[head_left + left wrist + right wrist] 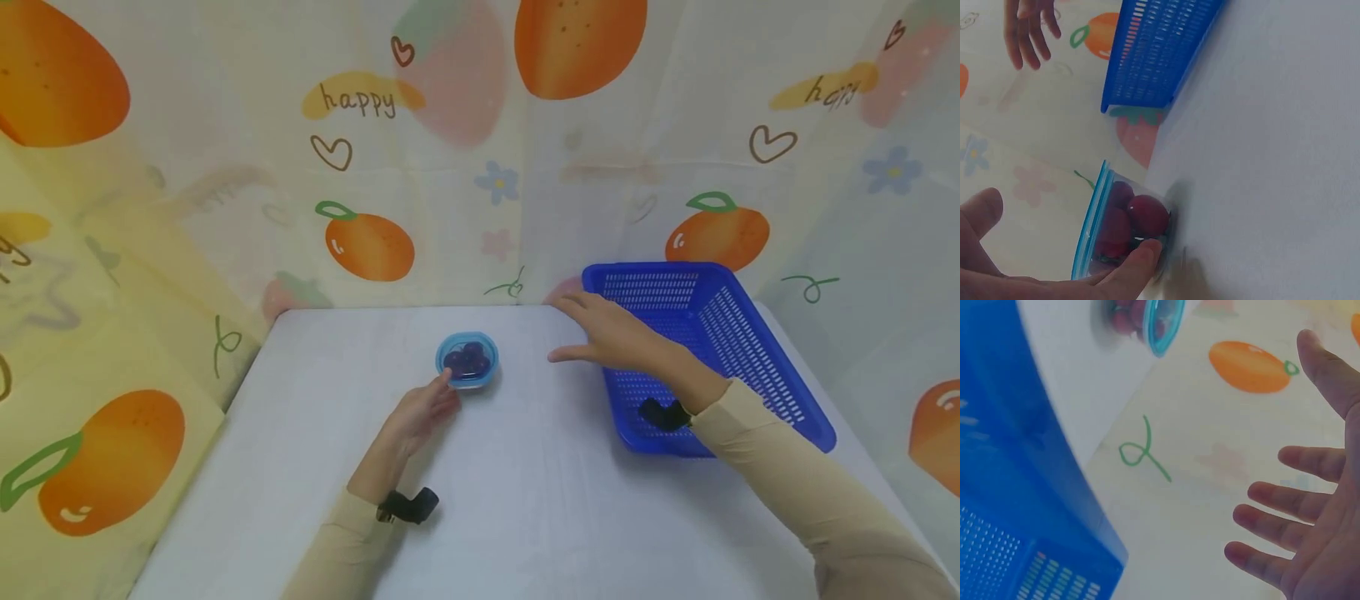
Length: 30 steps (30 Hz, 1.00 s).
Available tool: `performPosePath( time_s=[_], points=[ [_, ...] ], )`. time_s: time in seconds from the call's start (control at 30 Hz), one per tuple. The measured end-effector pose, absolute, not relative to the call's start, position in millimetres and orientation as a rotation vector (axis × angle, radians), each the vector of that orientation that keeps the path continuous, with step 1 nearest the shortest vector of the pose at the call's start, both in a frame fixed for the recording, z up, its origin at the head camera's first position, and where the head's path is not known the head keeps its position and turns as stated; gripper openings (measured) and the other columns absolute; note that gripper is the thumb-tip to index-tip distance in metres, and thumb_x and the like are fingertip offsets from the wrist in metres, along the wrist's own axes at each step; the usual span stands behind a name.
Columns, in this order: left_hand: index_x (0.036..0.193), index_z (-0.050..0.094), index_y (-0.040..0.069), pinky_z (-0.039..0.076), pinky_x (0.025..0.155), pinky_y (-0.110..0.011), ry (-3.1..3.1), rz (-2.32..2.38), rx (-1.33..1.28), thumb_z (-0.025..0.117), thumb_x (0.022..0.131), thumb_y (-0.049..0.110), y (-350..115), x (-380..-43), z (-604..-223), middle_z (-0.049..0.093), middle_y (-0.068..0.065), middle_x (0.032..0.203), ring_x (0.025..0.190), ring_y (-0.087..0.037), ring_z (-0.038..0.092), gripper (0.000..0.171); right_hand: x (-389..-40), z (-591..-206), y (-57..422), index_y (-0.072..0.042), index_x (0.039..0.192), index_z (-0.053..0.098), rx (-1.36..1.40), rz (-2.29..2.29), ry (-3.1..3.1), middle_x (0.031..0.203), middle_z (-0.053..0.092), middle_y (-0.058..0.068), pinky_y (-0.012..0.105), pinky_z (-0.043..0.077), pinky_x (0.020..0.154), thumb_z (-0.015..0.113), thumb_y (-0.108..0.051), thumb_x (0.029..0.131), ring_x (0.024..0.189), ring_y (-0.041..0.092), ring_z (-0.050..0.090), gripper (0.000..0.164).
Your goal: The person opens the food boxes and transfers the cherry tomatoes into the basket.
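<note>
A small clear container [467, 360] with a light-blue rimmed lid sits on the white table, holding several round dark-red fruits [1148, 215]. My left hand [422, 410] is at its near left side. In the left wrist view, one fingertip [1147, 250] touches the container's wall while the thumb stands apart from the lid. My right hand [611, 329] hovers over the left part of a blue plastic basket [618, 417]. Its fingers [1282, 500] are spread and hold nothing, as the right wrist view shows.
The basket, with slotted walls, stands at the table's right side. Behind the table [300, 433] hangs a curtain [450, 183] printed with oranges, hearts and flowers, and more of it runs along both sides. A black camera mount [408, 506] is strapped to the left wrist.
</note>
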State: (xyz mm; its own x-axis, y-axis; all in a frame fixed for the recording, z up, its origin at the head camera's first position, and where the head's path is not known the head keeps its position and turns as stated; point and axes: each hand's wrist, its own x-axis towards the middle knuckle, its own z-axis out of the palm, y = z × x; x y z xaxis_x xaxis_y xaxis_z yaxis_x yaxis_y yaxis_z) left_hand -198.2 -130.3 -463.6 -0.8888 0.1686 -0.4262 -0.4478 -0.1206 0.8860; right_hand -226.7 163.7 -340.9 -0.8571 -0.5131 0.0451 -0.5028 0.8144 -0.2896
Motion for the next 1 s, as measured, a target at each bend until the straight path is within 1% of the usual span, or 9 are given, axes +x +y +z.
performPosePath(
  time_s=[0.13,0.27,0.4,0.67,0.8,1.0],
  points=[
    [0.135,0.023,-0.013,0.031,0.109,-0.042,1.670,2.071,-0.322,0.050,0.089,0.041,-129,-196,-465,0.035,-0.030,0.137,0.127,-0.038,0.038,0.076,-234,-345,151,-0.019,0.138,0.035,-0.839,-0.441,2.929,0.139,0.039,0.005,0.044,0.039,0.102,0.053,-0.069,0.070,0.126,0.024,0.041,0.086],
    [0.132,0.031,-0.011,0.034,0.108,-0.040,1.608,2.072,-0.318,0.052,0.088,0.041,-128,-196,-466,0.040,-0.029,0.133,0.124,-0.037,0.042,0.072,-240,-350,139,-0.018,0.139,0.034,-0.848,-0.430,2.893,0.139,0.039,0.008,0.045,0.039,0.102,0.051,-0.069,0.071,0.127,0.025,0.040,0.086],
    [0.130,0.036,-0.009,0.036,0.106,-0.039,1.561,2.097,-0.353,0.051,0.089,0.039,-126,-197,-469,0.042,-0.028,0.132,0.123,-0.036,0.045,0.065,-244,-355,127,-0.017,0.138,0.035,-0.904,-0.393,2.868,0.140,0.040,0.010,0.045,0.037,0.104,0.053,-0.064,0.075,0.128,0.027,0.039,0.081],
    [0.129,0.037,-0.009,0.038,0.104,-0.041,1.535,2.133,-0.389,0.046,0.093,0.031,-120,-199,-476,0.045,-0.028,0.129,0.118,-0.034,0.050,0.055,-246,-361,100,-0.015,0.135,0.041,-0.982,-0.310,2.840,0.137,0.044,0.010,0.045,0.035,0.106,0.058,-0.051,0.080,0.128,0.028,0.040,0.068],
    [0.127,0.041,-0.008,0.040,0.102,-0.041,1.510,2.149,-0.403,0.047,0.092,0.025,-117,-201,-480,0.049,-0.026,0.126,0.111,-0.031,0.056,0.048,-247,-366,89,-0.014,0.132,0.044,-0.994,-0.295,2.808,0.134,0.047,0.009,0.042,0.038,0.104,0.062,-0.043,0.081,0.125,0.026,0.044,0.062],
    [0.124,0.045,-0.007,0.043,0.099,-0.039,1.506,2.151,-0.404,0.048,0.092,0.021,-114,-203,-484,0.053,-0.024,0.123,0.102,-0.025,0.061,0.043,-252,-378,74,-0.013,0.128,0.050,-1.023,-0.270,2.767,0.127,0.052,0.006,0.038,0.043,0.099,0.062,-0.038,0.082,0.118,0.021,0.050,0.054]
  ],
)
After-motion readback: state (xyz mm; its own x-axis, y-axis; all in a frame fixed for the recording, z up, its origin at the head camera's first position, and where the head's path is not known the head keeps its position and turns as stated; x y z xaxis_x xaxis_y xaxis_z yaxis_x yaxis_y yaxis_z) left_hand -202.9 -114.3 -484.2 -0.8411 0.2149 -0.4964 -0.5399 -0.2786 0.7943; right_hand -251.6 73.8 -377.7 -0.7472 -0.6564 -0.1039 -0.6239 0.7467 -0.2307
